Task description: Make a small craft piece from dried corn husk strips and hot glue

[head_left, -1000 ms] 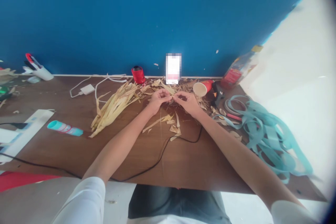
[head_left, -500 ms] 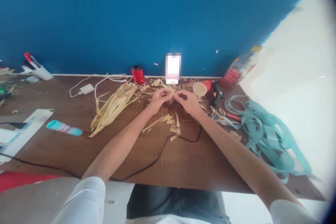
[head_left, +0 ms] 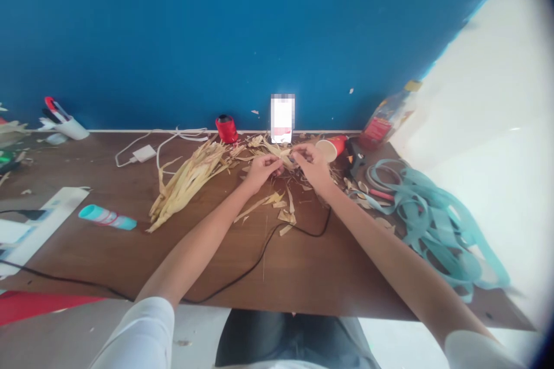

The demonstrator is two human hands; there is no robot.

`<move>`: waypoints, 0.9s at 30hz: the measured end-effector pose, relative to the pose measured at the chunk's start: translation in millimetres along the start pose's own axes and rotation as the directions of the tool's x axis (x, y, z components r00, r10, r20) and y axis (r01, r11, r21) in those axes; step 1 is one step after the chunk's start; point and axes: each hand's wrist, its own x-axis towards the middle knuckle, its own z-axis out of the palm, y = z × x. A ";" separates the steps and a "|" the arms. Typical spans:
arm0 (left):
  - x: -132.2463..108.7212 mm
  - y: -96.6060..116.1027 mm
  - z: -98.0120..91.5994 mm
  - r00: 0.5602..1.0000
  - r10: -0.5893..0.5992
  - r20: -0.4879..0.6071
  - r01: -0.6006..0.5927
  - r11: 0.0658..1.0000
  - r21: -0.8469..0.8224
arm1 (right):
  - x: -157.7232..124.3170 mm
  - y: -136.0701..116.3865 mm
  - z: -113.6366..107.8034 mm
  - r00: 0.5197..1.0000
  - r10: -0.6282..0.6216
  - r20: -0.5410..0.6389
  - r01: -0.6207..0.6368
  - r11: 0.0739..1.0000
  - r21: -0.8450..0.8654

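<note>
Over the heap of dried corn husk scraps (head_left: 270, 147) at the middle of the table, both hands work close together. My left hand (head_left: 262, 173) pinches with thumb and fingertips at a pale piece of corn husk. My right hand (head_left: 315, 166) is a short way to its right, its thumb and fingers curled together; what they grip is too small to make out. Husk strips (head_left: 288, 207) lie loose just in front of the hands. To the left rests a big bundle of dried corn husks (head_left: 188, 184).
A phone (head_left: 282, 118) leans on the blue wall beside a red thread spool (head_left: 226, 128). At the right are a paper cup (head_left: 328, 150), a black glue gun (head_left: 355, 160), a bottle (head_left: 383, 121) and tangled teal ribbon (head_left: 415, 202). A black cable (head_left: 259, 262) crosses the table's front.
My hands have drawn slightly apart; their fingertips met before. My left hand sits a little lower, and the right fingers have lifted somewhat. The view has tilted slightly upward.
</note>
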 end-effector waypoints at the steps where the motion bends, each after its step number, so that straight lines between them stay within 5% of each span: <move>1: -0.2 0.6 -0.2 1.000 -0.013 0.001 0.013 1.000 -0.012 | 1.0 -1.9 -2.0 0.999 0.020 -0.030 -0.020 1.000 0.003; 10: -0.7 3.5 -1.7 0.997 -0.071 -0.007 0.068 0.972 -0.224 | 12.0 -27.7 -22.3 0.990 0.063 -0.128 -0.059 0.998 0.032; 18: 4.5 3.7 -10.3 0.993 -0.115 -0.034 0.090 0.901 -0.425 | 10.6 -25.9 -16.7 0.985 0.173 0.005 -0.173 0.982 0.081; 23: 4.7 4.2 -10.6 0.990 -0.140 -0.012 0.121 0.892 -0.435 | 11.5 -21.9 -15.5 0.957 0.289 0.007 -0.289 0.956 0.057; 27: 2.2 4.0 -8.0 0.992 -0.113 0.061 0.128 0.928 -0.351 | 16.8 -28.7 -30.2 0.930 0.361 0.063 -0.352 0.928 -0.119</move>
